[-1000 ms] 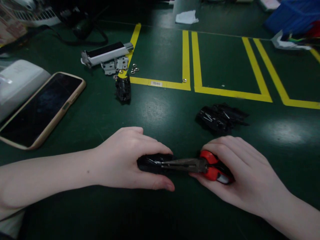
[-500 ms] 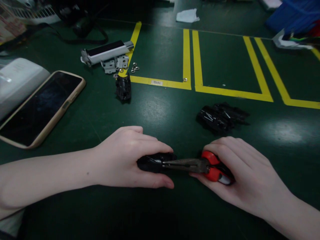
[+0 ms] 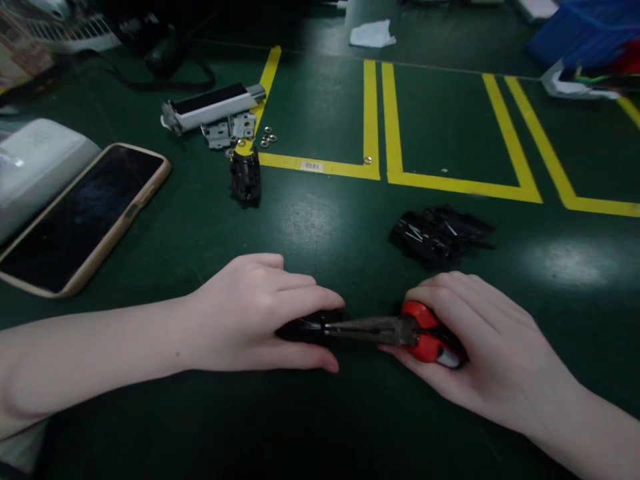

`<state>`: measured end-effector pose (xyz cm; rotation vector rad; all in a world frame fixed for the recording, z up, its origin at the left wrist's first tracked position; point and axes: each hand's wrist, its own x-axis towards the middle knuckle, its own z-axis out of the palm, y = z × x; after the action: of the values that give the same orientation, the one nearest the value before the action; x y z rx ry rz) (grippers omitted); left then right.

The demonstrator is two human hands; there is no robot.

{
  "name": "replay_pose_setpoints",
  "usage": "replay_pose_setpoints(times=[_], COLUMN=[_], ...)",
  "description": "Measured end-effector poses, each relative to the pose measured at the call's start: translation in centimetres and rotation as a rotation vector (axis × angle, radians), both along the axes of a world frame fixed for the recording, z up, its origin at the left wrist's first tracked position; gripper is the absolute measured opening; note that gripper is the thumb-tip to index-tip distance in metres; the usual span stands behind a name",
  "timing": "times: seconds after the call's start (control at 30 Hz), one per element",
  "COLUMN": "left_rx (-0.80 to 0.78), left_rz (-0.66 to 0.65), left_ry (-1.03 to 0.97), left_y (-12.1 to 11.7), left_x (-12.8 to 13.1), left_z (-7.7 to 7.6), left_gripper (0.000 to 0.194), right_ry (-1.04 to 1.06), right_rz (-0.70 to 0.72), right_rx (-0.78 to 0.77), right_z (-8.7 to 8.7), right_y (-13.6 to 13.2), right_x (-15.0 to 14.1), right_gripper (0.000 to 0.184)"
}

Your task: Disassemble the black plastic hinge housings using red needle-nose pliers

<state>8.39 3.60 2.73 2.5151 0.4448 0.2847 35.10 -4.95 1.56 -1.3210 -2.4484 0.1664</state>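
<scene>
My left hand [image 3: 265,313] is closed around a dark, shiny black plastic part [image 3: 305,329], fingers over its far side and thumb along the near side. Most of that part lies hidden under the hand. My right hand [image 3: 480,347] grips red-handled needle-nose pliers [image 3: 385,329] that point left. Their narrow jaws look nearly closed, with the tips at the right end of the black part. What the tips pinch is too small to make out. Beyond the pliers lie several similar black plastic parts [image 3: 435,233], and one more black part [image 3: 245,177] stands farther left.
At the left a phone [image 3: 90,217] lies against a white rounded object [image 3: 43,163]. Metal brackets [image 3: 230,130], a white-and-black device [image 3: 215,107] and small metal nuts [image 3: 268,138] sit by the yellow tape lines [image 3: 320,165]. A blue bin [image 3: 585,33] stands far right.
My left thumb has drawn in slightly toward the black part, and the pliers' jaws look closer together. Otherwise the whole view has shifted only a little.
</scene>
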Motion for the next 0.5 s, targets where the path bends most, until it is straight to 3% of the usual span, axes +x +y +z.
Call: replay_pose_setpoints(times=[0.37,0.5], left_rx=[-0.189,-0.207], left_rz=[0.031,0.022], left_ry=[-0.021,0.028], left_y=[0.3,0.42], left_x=[0.19,0.22], left_z=[0.45,0.58], left_gripper=[0.037,0.045], right_ry=[0.171,0.222], right_rz=[-0.032,-0.047], right_rx=[-0.051,-0.061], right_z=[0.45,0.7], right_y=[0.37,0.46], right_x=[0.01,0.05], right_gripper=[0.028,0.026])
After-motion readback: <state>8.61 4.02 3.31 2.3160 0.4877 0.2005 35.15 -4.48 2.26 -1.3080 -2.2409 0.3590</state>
